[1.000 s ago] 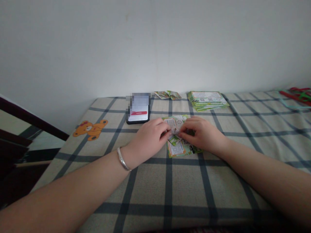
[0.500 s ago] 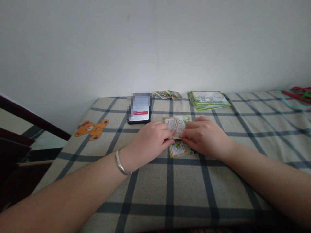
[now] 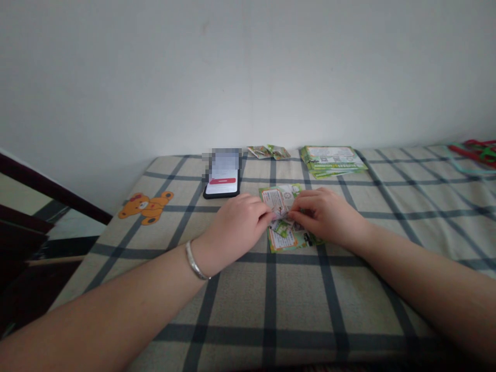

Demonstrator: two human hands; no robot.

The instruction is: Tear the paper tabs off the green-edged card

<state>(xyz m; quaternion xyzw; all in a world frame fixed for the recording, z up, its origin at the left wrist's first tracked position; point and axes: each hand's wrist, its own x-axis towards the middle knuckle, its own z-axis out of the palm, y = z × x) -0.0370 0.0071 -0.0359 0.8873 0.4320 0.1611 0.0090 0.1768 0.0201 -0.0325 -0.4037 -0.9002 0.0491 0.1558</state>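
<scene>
A green and white printed leaflet (image 3: 284, 241) lies on the checked tablecloth between my hands, its middle creased and partly covered by fingers. My left hand (image 3: 248, 219) pinches the middle of the leaflet from the left, thumb against fingertips. From the right, my right hand (image 3: 323, 214) pinches the same crumpled middle part, its fingertips close to those of the left. A silver bangle (image 3: 194, 262) circles my left wrist. Behind, a stack of similar leaflets (image 3: 335, 157) lies near the wall, and folded pieces of the same paper (image 3: 268, 151) rest to its left.
A lit phone (image 3: 222, 178) lies to the left of the leaflet. An orange bear cutout (image 3: 146, 207) is at the table's left side. Red and green items (image 3: 478, 152) sit at the far right edge. A white wall (image 3: 248, 72) stands behind the table.
The leaflet's raised fold has been pressed lower, and more of its near half shows. My right hand has shifted slightly; both hands keep hold of the paper.
</scene>
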